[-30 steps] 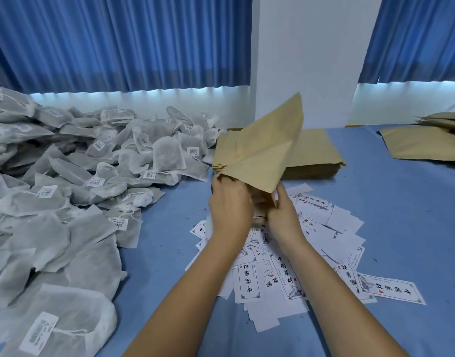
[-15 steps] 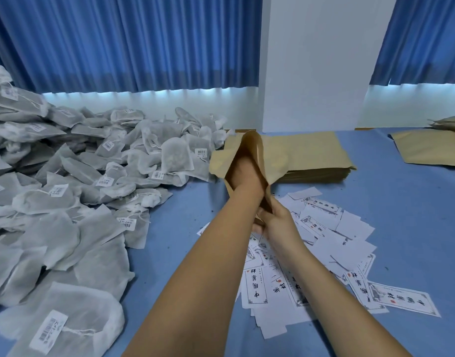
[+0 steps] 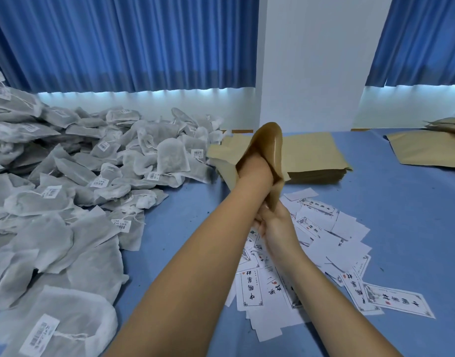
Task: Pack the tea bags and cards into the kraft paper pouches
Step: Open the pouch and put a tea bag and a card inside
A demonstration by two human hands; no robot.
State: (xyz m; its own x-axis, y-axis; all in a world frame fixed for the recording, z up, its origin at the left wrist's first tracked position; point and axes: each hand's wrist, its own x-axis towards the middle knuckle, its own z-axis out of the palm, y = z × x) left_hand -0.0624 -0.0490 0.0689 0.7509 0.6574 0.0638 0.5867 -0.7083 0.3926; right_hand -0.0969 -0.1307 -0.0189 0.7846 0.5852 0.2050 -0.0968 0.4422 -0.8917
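From my remote seat I look down on a blue table (image 3: pixel 391 217) that fills the lower view, with blue curtains (image 3: pixel 118 42) and a white wall (image 3: pixel 311 60) behind it.

The heap of tea bags (image 3: pixel 66 191) covers the whole left side, from the near edge to the far one. They are grey-white mesh sacks with barcode tags, and many lie on one another.

The cards (image 3: pixel 337 243) lie scattered near centre and right, under and beside both forearms. Some show black lettering, others are blank side up.

A flat stack (image 3: pixel 313 155) of kraft pouches lies far of the cards, its left end touching the heap. More pouches (image 3: pixel 427 150) lie at the far right, well apart from the stack.

One pouch (image 3: pixel 268 143) is raised above the table in front of the stack, tilted, with its mouth toward me.

My left hand (image 3: pixel 254 164) is pushed in through that mouth past the wrist. Its fingers are hidden inside, so I cannot tell whether they are spread or curled.

My right hand (image 3: pixel 275 225) is just near of it, over the cards, and pinches the lower edge of the pouch's mouth.
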